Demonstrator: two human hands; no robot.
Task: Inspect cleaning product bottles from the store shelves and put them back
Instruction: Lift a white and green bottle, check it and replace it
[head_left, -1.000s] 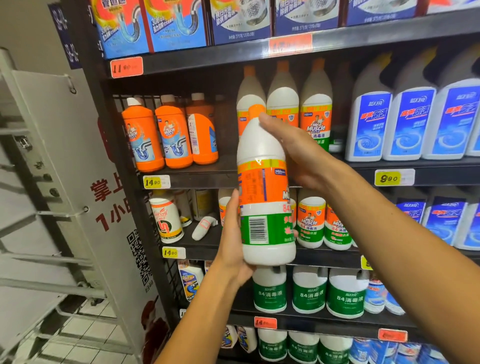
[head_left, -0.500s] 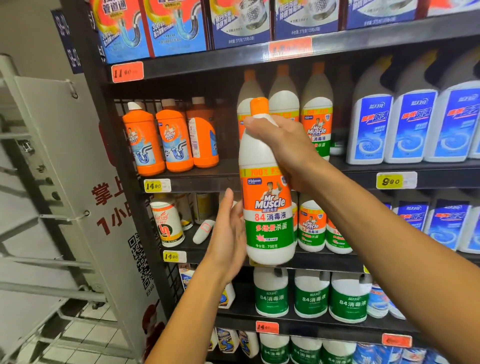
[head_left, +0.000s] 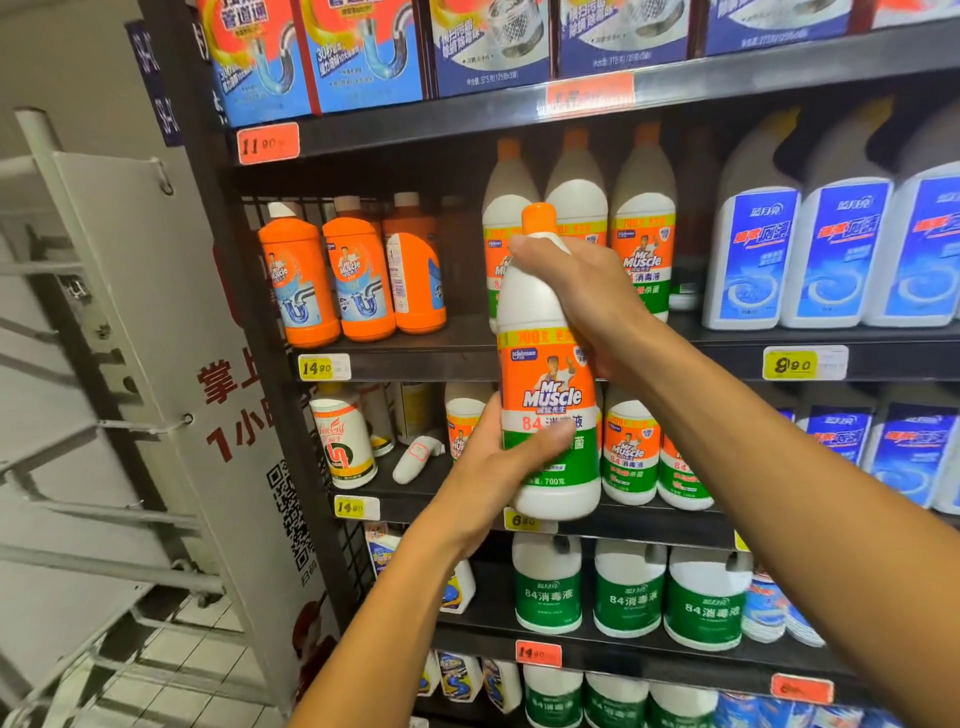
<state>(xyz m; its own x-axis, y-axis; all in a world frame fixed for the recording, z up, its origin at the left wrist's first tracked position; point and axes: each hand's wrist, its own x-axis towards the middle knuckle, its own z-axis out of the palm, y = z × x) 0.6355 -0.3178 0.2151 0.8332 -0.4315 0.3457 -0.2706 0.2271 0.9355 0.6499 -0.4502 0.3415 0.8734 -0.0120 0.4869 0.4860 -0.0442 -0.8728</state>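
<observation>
Fingers of the right hand (head_left: 587, 291) curl round the shoulder and neck of a tall white plastic disinfectant bottle with an orange cap and an orange-and-green label (head_left: 550, 395), the thumb lying across the front just below the cap. The left hand (head_left: 498, 467) closes on the lower body from the side, its thumb blurred across the green band of the label and its fingers hidden behind the bottle. Both hands thus hold the one bottle, which hangs in the air in front of the dark metal store shelves (head_left: 467, 358), level with the second and third boards and touching neither.

The bottle stands upright: its long axis runs near vertical, orange cap at the top, flat base at the bottom, and the printed front of the label faces the camera.

Behind it stand more white bottles of the same make (head_left: 644, 228) on the upper board, with three orange drain-cleaner bottles (head_left: 353, 280) to their left and white bottles with blue labels (head_left: 841, 249) to their right.

The likely trouble lies in the return. The row behind is packed close, so a tall bottle pushed in at a slant could knock a neighbour over. The smooth, narrow neck also gives a poor hold if the lower hand lets go before the base is set down, so the bottle could swing or slip.
</observation>
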